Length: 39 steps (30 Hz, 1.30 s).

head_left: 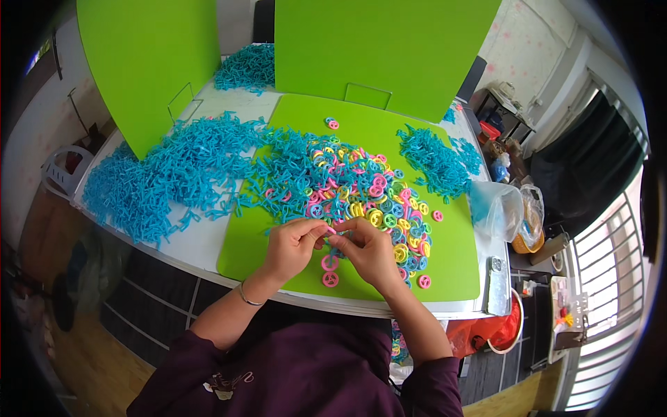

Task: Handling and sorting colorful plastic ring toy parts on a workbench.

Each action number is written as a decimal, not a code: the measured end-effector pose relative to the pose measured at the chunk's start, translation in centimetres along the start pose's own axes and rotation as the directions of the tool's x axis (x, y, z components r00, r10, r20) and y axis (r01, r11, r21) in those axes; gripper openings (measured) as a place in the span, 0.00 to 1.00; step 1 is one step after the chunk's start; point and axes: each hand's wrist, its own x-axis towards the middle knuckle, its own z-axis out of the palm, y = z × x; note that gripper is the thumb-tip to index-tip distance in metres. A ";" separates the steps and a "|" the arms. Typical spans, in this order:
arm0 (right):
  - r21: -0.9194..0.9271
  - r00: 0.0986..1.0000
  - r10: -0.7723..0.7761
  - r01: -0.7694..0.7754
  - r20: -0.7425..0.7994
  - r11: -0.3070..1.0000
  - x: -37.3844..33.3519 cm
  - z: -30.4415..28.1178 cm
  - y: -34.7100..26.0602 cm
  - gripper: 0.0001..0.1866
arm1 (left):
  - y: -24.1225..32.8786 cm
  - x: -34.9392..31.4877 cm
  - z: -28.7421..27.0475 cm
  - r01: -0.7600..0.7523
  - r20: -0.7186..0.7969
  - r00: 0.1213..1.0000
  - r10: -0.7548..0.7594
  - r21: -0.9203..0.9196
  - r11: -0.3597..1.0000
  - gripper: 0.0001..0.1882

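My left hand [290,248] and my right hand [366,254] meet over the near middle of the green mat [253,254]. Both pinch a small pink plastic wheel [331,231] between thumb and fingertips; it shows nearly edge-on, partly covered by the fingers. Below the fingertips, two pink spoked wheels [330,279] lie one behind the other on the mat, with a bit of blue plastic by the farther one. Just beyond my hands spreads a heap of pink, yellow, green and blue wheels [375,218], mixed with blue forked plastic pieces [288,153].
More blue pieces cover the white table at left [167,167], with smaller piles at right [434,160] and far back [246,67]. Upright green boards [382,48] stand behind. A clear plastic bag [497,208] hangs at the right edge, above a red bag [486,333].
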 end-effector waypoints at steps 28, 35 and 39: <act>0.126 0.980 0.099 -0.121 0.173 0.985 0.1 -1.7 -0.8 0.07 | -0.5 0.3 0.1 0.317 0.225 0.942 -0.249 -0.353 0.880 0.08; 0.084 0.999 0.036 -0.040 0.040 0.996 -2.9 -4.3 -1.3 0.09 | -0.1 1.1 -0.8 0.117 0.055 0.990 -0.131 0.208 0.971 0.08; -0.336 0.979 0.017 0.054 0.205 0.940 -8.1 -9.2 -3.7 0.10 | -2.0 0.6 -1.4 -0.056 0.070 0.997 0.032 0.376 0.925 0.09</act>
